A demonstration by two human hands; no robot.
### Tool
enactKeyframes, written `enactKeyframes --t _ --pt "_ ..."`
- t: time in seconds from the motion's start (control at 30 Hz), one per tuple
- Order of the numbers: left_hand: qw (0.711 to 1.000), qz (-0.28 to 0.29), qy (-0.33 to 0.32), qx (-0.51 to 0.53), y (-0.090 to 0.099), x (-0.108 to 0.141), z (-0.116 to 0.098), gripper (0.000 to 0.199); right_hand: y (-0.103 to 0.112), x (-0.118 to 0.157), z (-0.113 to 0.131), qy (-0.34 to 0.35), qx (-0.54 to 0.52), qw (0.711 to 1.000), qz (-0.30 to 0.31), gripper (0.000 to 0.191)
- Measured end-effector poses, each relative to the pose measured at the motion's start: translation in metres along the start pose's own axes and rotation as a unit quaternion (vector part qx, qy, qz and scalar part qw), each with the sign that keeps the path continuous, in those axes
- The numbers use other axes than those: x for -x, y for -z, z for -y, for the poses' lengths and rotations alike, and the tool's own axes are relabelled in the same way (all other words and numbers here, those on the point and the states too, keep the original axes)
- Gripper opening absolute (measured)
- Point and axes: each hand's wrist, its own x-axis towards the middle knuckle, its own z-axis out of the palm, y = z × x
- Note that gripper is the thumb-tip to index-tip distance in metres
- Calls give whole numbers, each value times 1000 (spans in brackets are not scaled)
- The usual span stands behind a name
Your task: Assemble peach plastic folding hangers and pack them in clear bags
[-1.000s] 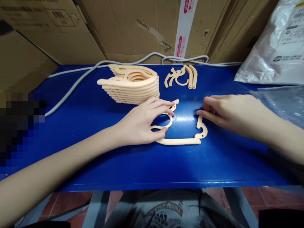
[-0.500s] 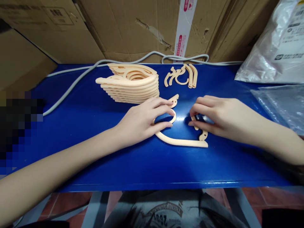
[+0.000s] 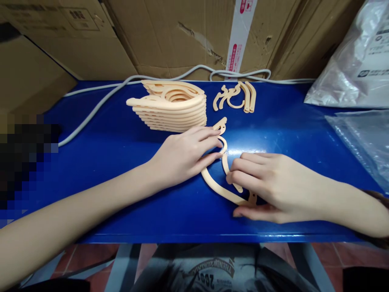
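While left fingers (image 3: pixel 215 142), slightly parted, hold cream hanger (image 3: pixel 219 187) beneath, right fingers (image 3: pixel 245 179), wider, straddle near end, grip unclear.

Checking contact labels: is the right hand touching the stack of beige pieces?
No, the right hand is at the curved beige bars in front, apart from the stack farther back.

Brown cardboard boxes (image 3: pixel 170 36) line the back of a glossy blue table (image 3: pixel 170 223) above reddish floor tiles (image 3: pixel 328 259).
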Motion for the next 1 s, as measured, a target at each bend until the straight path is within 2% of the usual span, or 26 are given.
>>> enactKeyframes --t 0.23,0.43,0.6,0.8,1.0 --pt "1000 -2 2 24 0 -1 0 27 3 -1 -9 -5 -41 999 -7 8" --pt "1000 -9 -6 22 0 -2 1 25 0 0 -21 -20 -40 999 -22 18" --pt "1000 -3 -19 16 0 -3 3 27 -3 1 -26 -24 21 999 -37 17" --pt "999 -4 -52 7 -2 -2 10 47 -6 1 -32 -22 79 995 -61 20" --pt "999 3 -41 27 -4 0 15 50 -4 3 -34 -36 107 991 -68 21"
